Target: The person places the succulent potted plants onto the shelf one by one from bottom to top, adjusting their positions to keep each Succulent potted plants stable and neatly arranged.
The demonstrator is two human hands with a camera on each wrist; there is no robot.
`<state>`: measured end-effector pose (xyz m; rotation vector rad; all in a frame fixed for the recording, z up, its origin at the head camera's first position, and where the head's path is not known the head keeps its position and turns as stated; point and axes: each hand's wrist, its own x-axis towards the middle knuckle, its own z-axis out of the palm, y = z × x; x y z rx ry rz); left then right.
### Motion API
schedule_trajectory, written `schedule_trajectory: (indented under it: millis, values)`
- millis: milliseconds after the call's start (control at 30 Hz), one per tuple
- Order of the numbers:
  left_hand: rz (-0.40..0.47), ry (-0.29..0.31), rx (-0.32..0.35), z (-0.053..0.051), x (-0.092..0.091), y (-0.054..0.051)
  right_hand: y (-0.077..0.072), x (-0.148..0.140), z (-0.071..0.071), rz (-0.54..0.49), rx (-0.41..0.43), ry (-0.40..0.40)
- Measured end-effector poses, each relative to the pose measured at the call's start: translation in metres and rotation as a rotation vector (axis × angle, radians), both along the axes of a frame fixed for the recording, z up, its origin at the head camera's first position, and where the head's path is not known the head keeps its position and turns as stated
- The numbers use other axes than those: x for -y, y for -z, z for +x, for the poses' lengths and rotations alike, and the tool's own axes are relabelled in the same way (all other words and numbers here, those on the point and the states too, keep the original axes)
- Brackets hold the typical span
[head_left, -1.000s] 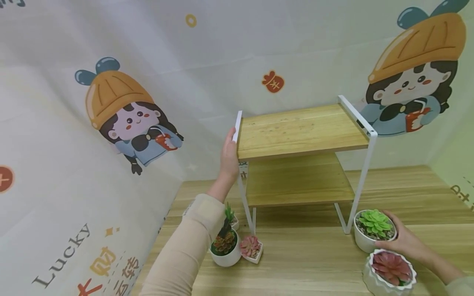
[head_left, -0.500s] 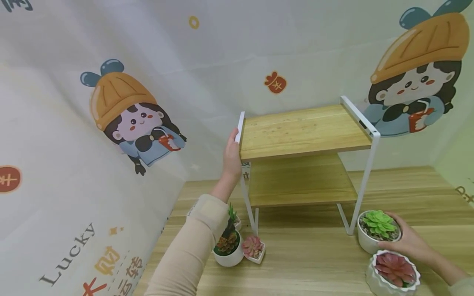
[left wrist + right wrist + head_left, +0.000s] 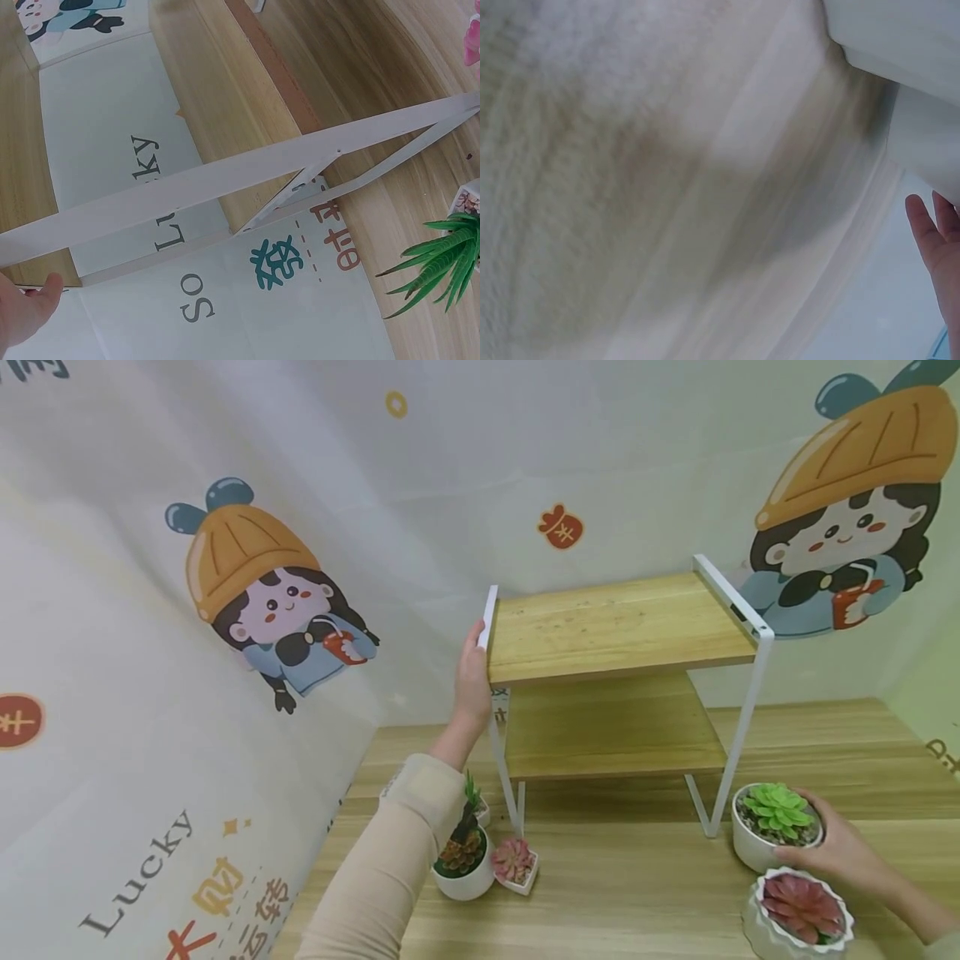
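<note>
In the head view, my left hand (image 3: 472,681) holds the left side of a two-tier wooden shelf (image 3: 622,622) with a white metal frame. The left wrist view shows part of that hand (image 3: 28,311) at the frame's edge, with some fingers hidden. My right hand (image 3: 847,852) grips a white round pot with a green succulent (image 3: 778,810), thumb in front and fingers behind. Just in front stands a ruffled white pot with a red succulent (image 3: 802,910). In the right wrist view, fingers (image 3: 928,232) show beside white pot surfaces.
By the shelf's left leg stand a dark succulent in a white pot (image 3: 463,885), a pink succulent in a small angular pot (image 3: 517,868) and a small spiky green plant (image 3: 442,262). All are on a wood-grain surface (image 3: 615,893). A printed cloth (image 3: 450,468) hangs behind.
My right hand has moved slightly right with the green succulent's pot, away from the shelf leg. The left hand stays at the shelf's side. The head view has shifted a little.
</note>
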<state>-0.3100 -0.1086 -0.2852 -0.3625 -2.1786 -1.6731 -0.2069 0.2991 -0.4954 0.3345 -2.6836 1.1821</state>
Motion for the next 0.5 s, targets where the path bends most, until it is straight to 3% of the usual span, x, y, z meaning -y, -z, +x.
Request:
schedule_trajectory:
  millis: [333,500]
  values:
    - [-0.004,-0.006,0.000,0.000,0.000,0.000,-0.021,-0.005,-0.001,-0.015,0.053,-0.009]
    - [-0.002,-0.009,0.000,-0.001,0.000,0.001,-0.035,-0.008,-0.001,-0.024,-0.008,-0.033]
